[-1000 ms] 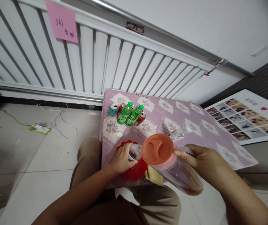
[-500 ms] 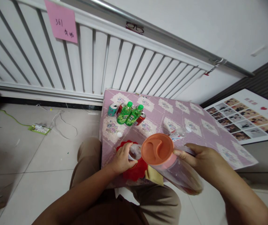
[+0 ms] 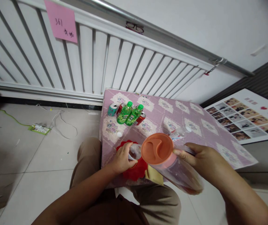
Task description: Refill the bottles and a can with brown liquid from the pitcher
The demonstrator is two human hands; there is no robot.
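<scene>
And here's the jug (image 3: 182, 179), clear-sided and tilted, its orange lid (image 3: 157, 149) leaning left and a little reddish-brown liquid lying at its low end! The right hand (image 3: 201, 157) has it by the handle, fingers wrapped firmly round, thumb up near the lid. Just left of the jug, the left hand (image 3: 122, 159) curls about a clear cup (image 3: 135, 151), thumb on the near side, fingers over the far one. Lid and cup sit very close, though from this angle I can't fairly say whether they touch. Below and left of the jug, look, a red mat (image 3: 134, 174) with a scalloped edge shows on the flowered tablecloth (image 3: 218, 153). Beyond the jug, a clear bottle (image 3: 177, 133) lies on its side. Farther off, up and left of the jug, two green bottles (image 3: 129, 116) stand shoulder to shoulder, red cans (image 3: 141, 118) tucked around them, a teal can (image 3: 112, 110) at the end, and a white cap (image 3: 119, 134) nearer the jug. Well past it all runs the white radiator (image 3: 101, 62)!
</scene>
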